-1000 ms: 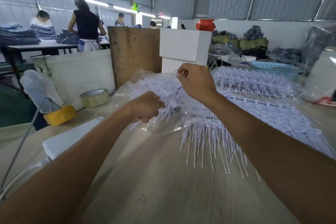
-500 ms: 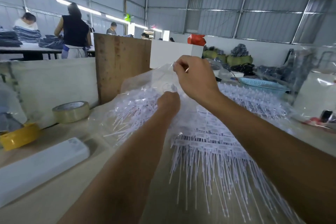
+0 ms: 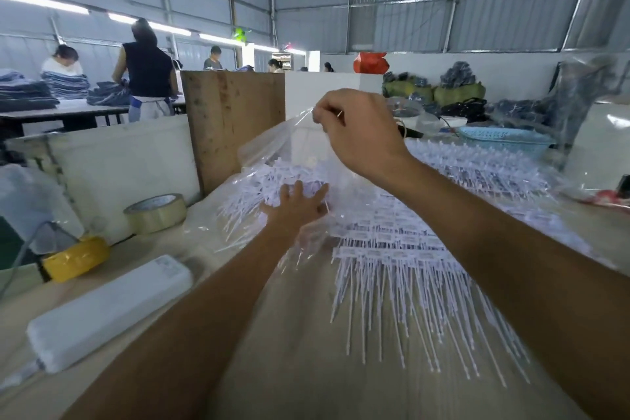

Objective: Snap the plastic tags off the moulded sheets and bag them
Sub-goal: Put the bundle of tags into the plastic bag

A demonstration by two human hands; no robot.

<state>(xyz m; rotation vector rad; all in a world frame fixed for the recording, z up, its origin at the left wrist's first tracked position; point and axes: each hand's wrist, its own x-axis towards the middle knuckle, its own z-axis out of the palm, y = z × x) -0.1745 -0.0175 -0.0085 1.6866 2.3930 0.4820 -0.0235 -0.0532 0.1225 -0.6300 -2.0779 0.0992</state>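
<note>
A clear plastic bag (image 3: 272, 147) lies on the table with a heap of loose white tags (image 3: 252, 187) inside. My right hand (image 3: 358, 133) pinches the bag's upper edge and holds it lifted. My left hand (image 3: 300, 204) reaches into the bag's mouth, fingers spread and straight, resting on the loose tags. A stack of white moulded tag sheets (image 3: 409, 249) lies on the table under my right forearm, long thin tails pointing toward me.
At the left lie a roll of clear tape (image 3: 156, 213), a yellow tape roll (image 3: 76, 259) and a long white block (image 3: 109, 310). A wooden board (image 3: 235, 123) and white boxes stand behind. A blue basket (image 3: 504, 141) sits far right. People work at far tables.
My left hand has pushed into the bag and opened from a fist onto the tags. My right hand has lifted the bag's edge higher.
</note>
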